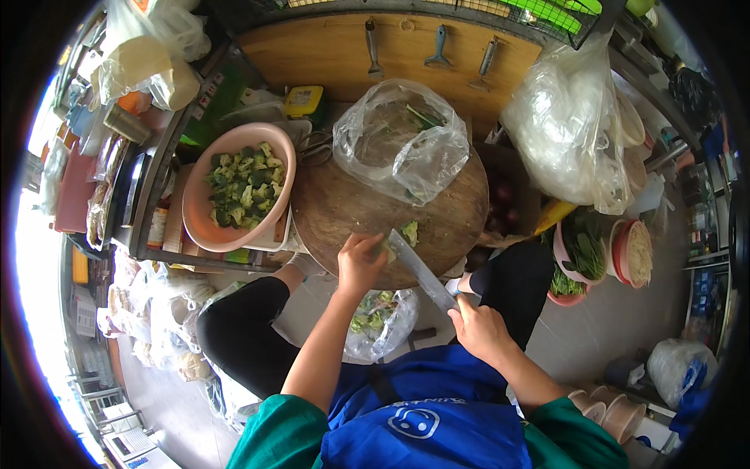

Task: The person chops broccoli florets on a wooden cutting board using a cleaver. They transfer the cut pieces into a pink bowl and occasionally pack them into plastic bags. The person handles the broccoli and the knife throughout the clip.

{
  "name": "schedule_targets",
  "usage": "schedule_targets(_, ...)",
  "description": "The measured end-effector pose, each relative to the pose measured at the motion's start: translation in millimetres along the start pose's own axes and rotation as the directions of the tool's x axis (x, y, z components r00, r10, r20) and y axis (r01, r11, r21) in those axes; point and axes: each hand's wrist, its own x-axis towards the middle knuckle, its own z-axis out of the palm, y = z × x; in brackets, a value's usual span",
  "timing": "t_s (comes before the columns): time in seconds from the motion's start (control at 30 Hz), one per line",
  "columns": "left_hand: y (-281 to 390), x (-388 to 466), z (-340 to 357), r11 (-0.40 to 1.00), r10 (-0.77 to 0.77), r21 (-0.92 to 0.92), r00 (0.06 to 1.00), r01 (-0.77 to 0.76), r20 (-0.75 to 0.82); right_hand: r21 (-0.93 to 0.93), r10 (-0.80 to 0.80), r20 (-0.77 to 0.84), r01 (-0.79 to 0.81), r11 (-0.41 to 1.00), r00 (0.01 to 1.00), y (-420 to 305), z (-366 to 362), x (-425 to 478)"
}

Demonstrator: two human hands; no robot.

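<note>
My right hand (480, 328) grips the handle of a kitchen knife (426, 274), whose blade tip lies over the near part of a round wooden chopping block (345, 199). A broccoli piece (410, 233) rests just beyond the blade. At the block's near edge, my left hand (360, 264) holds a pale green piece (389, 251), probably broccoli stem, beside the blade. A clear plastic bag (404, 143) with some green scraps stands open on the block's far side. Cut broccoli florets (246, 184) fill much of a pink basin (193, 205) to the left.
Below the block, between my legs, is a plastic bag of green trimmings (375, 316). Peelers (439, 47) hang on the wooden board behind. A large plastic bag (568, 129) hangs at right, above basins of leafy greens (583, 252). A yellow-lidded tub (304, 101) stands behind the pink basin.
</note>
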Motion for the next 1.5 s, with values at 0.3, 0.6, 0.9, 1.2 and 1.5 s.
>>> schedule_targets(0.3, -4.1, -7.3, 2.4, 0.999, -0.007, 0.038, 1.000, 0.008, -0.021, 0.017, 0.093, 0.051, -0.093, 0.995, 0.994, -8.1, 12.0, 4.8)
schedule_targets(0.6, -34.8, -32.2, -18.1, 0.985, 0.082, 0.159, 0.993, -0.068, -0.082, 0.171, 0.001, 0.002, -0.001, 0.985, 1.000, 22.6, 33.7, 10.4)
schedule_targets(0.9, -29.4, -31.0, -18.6, 0.993, 0.057, 0.107, 0.996, -0.049, -0.074, 0.058, -0.064, 0.109, 0.058, 0.997, 0.992, -0.6, 4.8, 2.3)
schedule_targets(1.2, -29.0, -36.7, -18.9, 0.992, 0.077, 0.105, 0.996, -0.071, -0.045, 0.188, -0.014, 0.066, 0.001, 0.982, 0.998, 10.7, 37.2, 21.1)
schedule_targets(1.5, 41.6, 15.5, 29.0, 0.910, 0.081, 0.397, 0.990, -0.120, 0.115, 0.569, 0.245, -0.084, -0.155, 0.807, 0.966, 35.6, 34.2, -10.6)
